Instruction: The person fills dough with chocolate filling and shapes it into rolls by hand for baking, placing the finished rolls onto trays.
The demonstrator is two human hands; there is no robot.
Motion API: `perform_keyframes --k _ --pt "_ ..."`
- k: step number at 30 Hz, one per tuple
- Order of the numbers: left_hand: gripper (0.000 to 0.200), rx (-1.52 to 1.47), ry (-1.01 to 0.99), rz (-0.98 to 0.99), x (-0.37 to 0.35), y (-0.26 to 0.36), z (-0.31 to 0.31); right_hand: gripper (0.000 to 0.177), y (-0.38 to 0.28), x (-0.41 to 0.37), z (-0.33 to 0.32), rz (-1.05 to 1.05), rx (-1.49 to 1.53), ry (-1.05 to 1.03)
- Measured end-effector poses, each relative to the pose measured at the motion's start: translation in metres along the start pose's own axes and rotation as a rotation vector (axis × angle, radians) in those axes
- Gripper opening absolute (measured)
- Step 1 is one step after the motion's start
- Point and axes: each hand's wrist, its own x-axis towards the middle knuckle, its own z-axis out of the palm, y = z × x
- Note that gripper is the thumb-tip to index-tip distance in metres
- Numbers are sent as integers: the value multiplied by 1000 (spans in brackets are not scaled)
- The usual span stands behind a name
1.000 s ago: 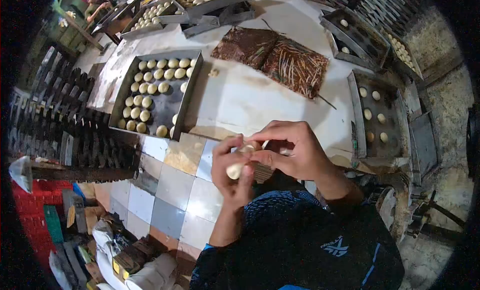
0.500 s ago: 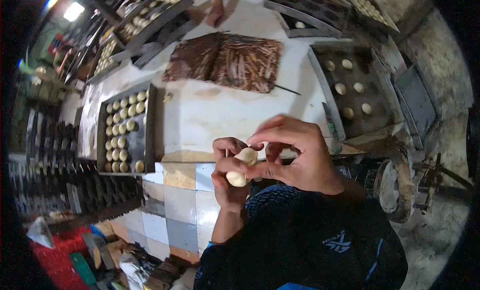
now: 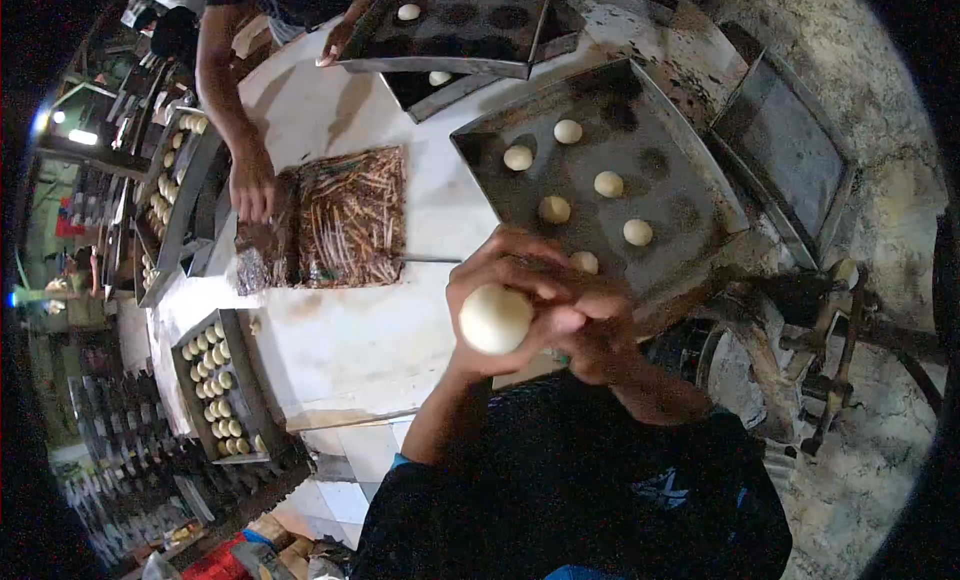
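Observation:
A smooth, pale dough ball [image 3: 496, 318] bulges from my left hand [image 3: 478, 280], whose fingers and thumb wrap round it. Close against it is my right hand [image 3: 598, 332], fingers curled in and slightly blurred; whatever they grip is hidden. Both hands are raised over the table's near edge, at the front corner of a dark metal tray [image 3: 690, 175]. Several dough balls [image 3: 608, 184] sit spaced apart in that tray, one partly covered by my hands.
A co-worker's hand [image 3: 254, 185] touches a dark, streaked slab [image 3: 350, 215] on the white table [image 3: 350, 350]. A thin rod [image 3: 430, 259] sticks out from the slab. Another tray [image 3: 262, 405] of dough balls stands at left; stacked trays [image 3: 440, 65] are at the back.
My view has swung right, towards the spaced-out tray. My hands have come together, and the dough in my left hand now shows as one round ball. The co-worker's hand has reached the slab.

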Motion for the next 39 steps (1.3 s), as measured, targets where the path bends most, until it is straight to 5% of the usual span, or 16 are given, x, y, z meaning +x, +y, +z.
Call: perform_keyframes --k 4,6,9,12,14,15,19,21,25,27,29,32,33,34,37,39 --pt "24 267 13 -452 -6 -55 23 26 0 16 -53 138 -426 15" --pt "26 -184 270 -679 -58 -146 46 30 11 20 -62 34 -523 11" --pt "36 -208 -149 -715 -63 -171 72 28 47 18 -65 -134 -617 -22" --pt "42 -186 -174 -589 -47 -172 79 16 70 21 -91 -27 -469 -82" --pt "49 -166 -578 -679 -13 -137 63 18 93 23 -116 249 -290 -8" --pt "49 -174 -561 -676 -7 -129 54 22 106 34 -130 260 -343 74" --pt "48 -123 -270 -720 -21 -104 -2 34 208 52 -199 209 -831 173" --pt "44 -90 -171 -811 -34 -98 -35 47 253 42 -211 257 -1307 -82" --pt "37 28 143 -664 -105 -82 -102 62 222 57 -205 395 -1182 -344" --pt "33 34 293 -820 -146 -68 -132 56 243 49 -227 -63 -1213 -266" --pt "25 297 403 -802 -183 -41 -164 53 206 69 -196 -270 -1476 -148" --pt "20 896 716 -487 -245 13 -267 53 168 53 -136 -361 -1245 234" --pt "27 1115 893 -141 -286 7 -325 48 174 41 -117 -237 -1034 314" --pt "34 1456 908 -176 -318 29 -382 43 179 32 -100 -113 -832 384" --pt "30 1781 1067 -1123 -371 97 -490 38 181 14 -36 -324 -963 209" --pt "36 1856 1137 -1205 -414 99 -548 35 154 12 7 -323 -1004 130"
